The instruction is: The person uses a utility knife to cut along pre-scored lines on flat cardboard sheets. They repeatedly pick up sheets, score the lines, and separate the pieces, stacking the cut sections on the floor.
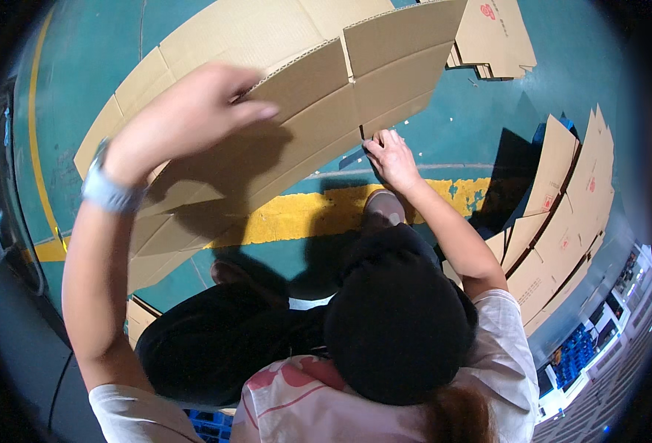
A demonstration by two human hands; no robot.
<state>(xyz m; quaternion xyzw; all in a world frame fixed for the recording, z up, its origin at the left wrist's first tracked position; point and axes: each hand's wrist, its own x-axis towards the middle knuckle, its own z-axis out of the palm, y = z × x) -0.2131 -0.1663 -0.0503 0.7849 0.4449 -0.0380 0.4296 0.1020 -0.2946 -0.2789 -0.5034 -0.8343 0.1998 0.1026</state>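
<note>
- Brown cardboard sheet (396, 66), creased and slotted, spreads across the floor in front of the person, beyond the knees; a paler panel (259, 33) lies behind its near panels, and a gap between the two could close on fingers if one layer springs back.
- The left hand (193, 114) is at the upper edge of the near panel, thumb parted from the curled fingers, with that edge seemingly between them; whether they squeeze it I cannot tell. If that hold is loose, the panel could slip or swing down.
- The right hand (394, 156) has its fingertips drawn together by the slot (362, 133) in the lower edge; what they pinch, if anything, is hidden. A hard tug at one side there might tear the board past the slot.
- Raw cut edges run close to bare skin on both hands, so a quick slide along them could nick a finger.
- Small pale scraps (450, 119) litter the green floor (75, 96); one could get caught under the board.
- A shoe (383, 210) stands near the lower edge, on the yellow stripe (289, 218); a careless step forward could crease the cardboard.
</note>
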